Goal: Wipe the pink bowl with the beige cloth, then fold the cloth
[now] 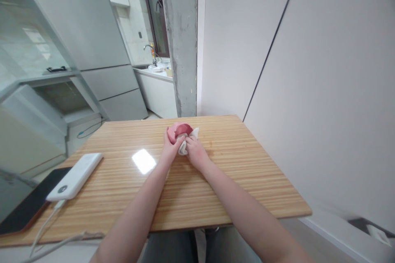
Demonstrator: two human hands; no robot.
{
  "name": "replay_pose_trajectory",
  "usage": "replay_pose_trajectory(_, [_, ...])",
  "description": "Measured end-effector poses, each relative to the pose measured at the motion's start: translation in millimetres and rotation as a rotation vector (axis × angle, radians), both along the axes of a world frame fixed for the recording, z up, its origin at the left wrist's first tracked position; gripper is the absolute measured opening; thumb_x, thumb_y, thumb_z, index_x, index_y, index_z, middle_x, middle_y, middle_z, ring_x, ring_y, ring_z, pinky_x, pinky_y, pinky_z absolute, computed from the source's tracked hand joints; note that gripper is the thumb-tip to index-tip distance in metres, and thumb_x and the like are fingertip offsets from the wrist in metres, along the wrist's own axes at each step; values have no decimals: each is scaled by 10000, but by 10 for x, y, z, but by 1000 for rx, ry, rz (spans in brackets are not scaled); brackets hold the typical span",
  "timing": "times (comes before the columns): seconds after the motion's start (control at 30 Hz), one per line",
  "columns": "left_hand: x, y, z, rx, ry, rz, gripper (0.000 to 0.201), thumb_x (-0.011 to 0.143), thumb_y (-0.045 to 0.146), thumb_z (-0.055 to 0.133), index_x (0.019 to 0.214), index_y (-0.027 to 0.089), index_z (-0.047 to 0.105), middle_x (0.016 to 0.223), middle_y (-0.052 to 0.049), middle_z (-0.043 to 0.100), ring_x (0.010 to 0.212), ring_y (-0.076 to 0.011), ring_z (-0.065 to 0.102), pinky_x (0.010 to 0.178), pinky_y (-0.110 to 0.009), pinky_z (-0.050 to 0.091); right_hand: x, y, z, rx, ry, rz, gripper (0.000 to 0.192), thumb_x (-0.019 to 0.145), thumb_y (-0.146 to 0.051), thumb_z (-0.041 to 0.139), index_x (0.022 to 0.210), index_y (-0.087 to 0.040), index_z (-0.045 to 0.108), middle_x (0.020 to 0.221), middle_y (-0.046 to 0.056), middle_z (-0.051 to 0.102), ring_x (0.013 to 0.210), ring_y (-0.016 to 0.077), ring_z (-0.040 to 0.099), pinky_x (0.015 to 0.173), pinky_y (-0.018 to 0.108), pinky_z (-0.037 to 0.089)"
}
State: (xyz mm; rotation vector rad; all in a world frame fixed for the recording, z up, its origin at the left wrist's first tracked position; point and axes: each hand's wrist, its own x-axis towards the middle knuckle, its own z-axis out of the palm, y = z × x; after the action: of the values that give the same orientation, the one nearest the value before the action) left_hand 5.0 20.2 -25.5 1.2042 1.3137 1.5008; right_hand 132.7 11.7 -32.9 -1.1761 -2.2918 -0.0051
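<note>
At the far middle of the wooden table, a pink bowl-shaped item (174,130) with a darker red inner side is tilted toward me. My left hand (170,144) is closed round its left side, thumb toward the front. A crumpled white cloth or tissue (182,149) pokes out between the hands, partly inside the pink item. My right hand (196,152) has its fingers bunched on this white cloth. The fingers cover much of both things, so the exact kind of the pink item is unclear.
On the table (253,176), a white power bank (75,176) with a cable (43,230) lies at the left beside a dark flat tablet-like slab (33,201). A white panelled wall (296,90) runs along the right. A concrete pillar (182,41) and fridge (83,20) stand behind.
</note>
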Motion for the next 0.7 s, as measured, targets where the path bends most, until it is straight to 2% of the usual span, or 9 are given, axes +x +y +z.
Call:
replay_pose_trajectory(0.1, [-29, -11, 50, -16, -22, 27, 685, 687, 361, 700, 1285, 184, 416, 1126, -110, 615, 1031, -222, 608, 898, -360, 487, -4, -14, 35, 38, 22, 45, 183, 909, -173, 460, 971, -152, 632, 980, 81, 608, 982, 190, 459, 839, 312, 407])
replay_pose_trajectory(0.17, [-103, 2, 97, 17, -29, 22, 607, 709, 338, 668, 1252, 172, 454, 1145, -109, 610, 1058, -220, 596, 915, -352, 479, -5, -25, 72, 70, 10, 64, 182, 909, -188, 470, 1007, -168, 623, 1023, 79, 605, 1013, 192, 456, 856, 321, 397])
replay_pose_trajectory(0.27, [-184, 29, 130, 64, -18, 20, 681, 707, 310, 677, 1319, 173, 411, 1255, -122, 555, 1138, -218, 552, 975, -340, 439, -4, -33, 107, 88, 5, 60, 192, 906, -197, 477, 1046, -189, 608, 1078, 75, 598, 1035, 198, 453, 858, 330, 397])
replay_pose_trajectory(0.43, [-94, 28, 54, 9, -61, 54, 805, 709, 385, 700, 1386, 168, 323, 1293, -151, 524, 1143, -237, 549, 975, -363, 436, 3, 11, 14, 66, 75, 97, 152, 885, -161, 482, 935, -159, 625, 928, 81, 606, 940, 204, 461, 844, 324, 426])
replay_pose_trajectory(0.57, [-62, 11, 43, 56, 2, 17, 652, 703, 356, 702, 1284, 179, 466, 1246, -110, 568, 1163, -245, 531, 1002, -369, 406, 12, 32, -59, 51, 169, 172, 206, 826, -80, 505, 976, -164, 619, 936, 70, 599, 945, 206, 467, 879, 336, 434])
replay_pose_trajectory(0.7, [-164, -12, 147, 119, 148, 74, 588, 685, 249, 684, 1243, 157, 525, 1216, -101, 593, 1155, -250, 532, 1022, -366, 382, 51, 20, 12, 36, 155, 253, 254, 809, -67, 523, 1017, -174, 619, 1007, 63, 612, 1018, 200, 470, 923, 332, 420])
